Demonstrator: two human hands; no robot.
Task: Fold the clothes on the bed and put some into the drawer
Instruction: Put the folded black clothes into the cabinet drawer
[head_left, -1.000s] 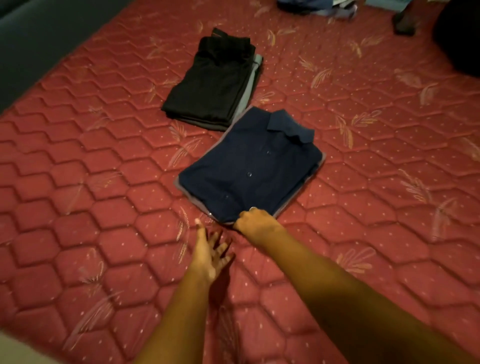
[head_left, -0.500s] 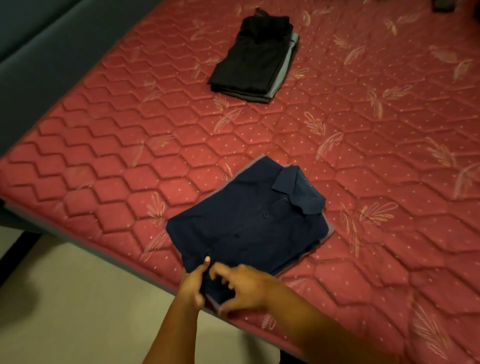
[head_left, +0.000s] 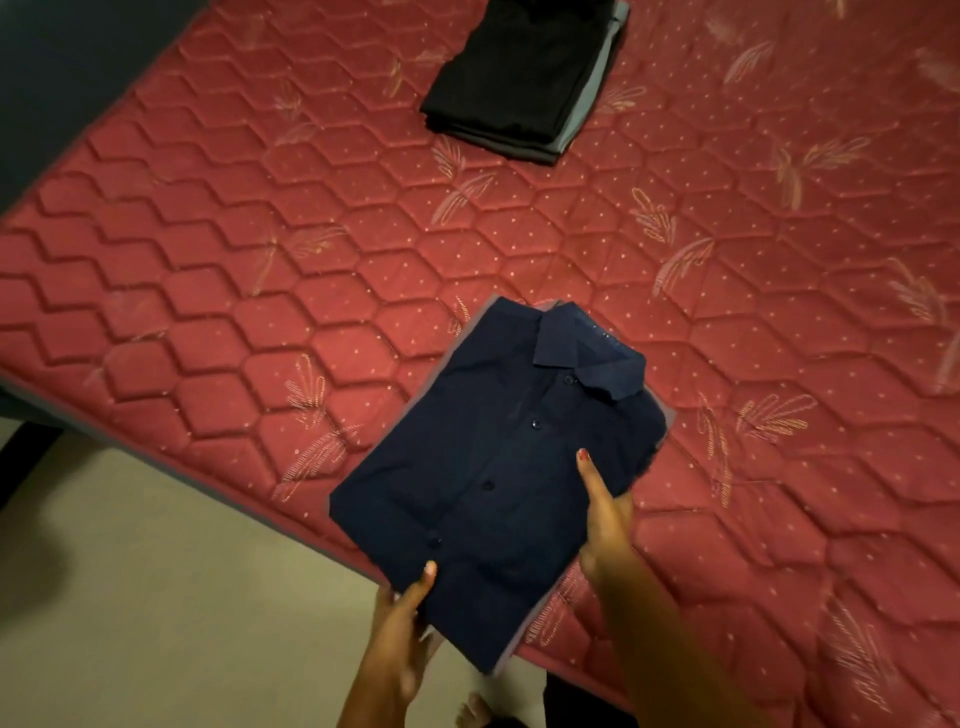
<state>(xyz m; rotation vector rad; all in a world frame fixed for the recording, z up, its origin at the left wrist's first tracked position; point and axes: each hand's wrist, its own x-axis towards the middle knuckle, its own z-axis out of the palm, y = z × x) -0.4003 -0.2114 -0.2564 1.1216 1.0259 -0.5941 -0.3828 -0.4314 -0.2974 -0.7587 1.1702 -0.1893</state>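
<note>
2 hands grip 1 shirt.

We see a bed with a red quilted mattress, stitched in hexagons and dotted with pale feather motifs; a folded navy shirt sits across its near edge, collar toward the far side, its lower end jutting out past the edge; whether it rests on the mattress we cannot tell; well beyond the navy shirt, farther up the bed, lies a folded black stack with a grey piece showing beneath its right side; a beige floor spreads below and left of the navy shirt.
</note>
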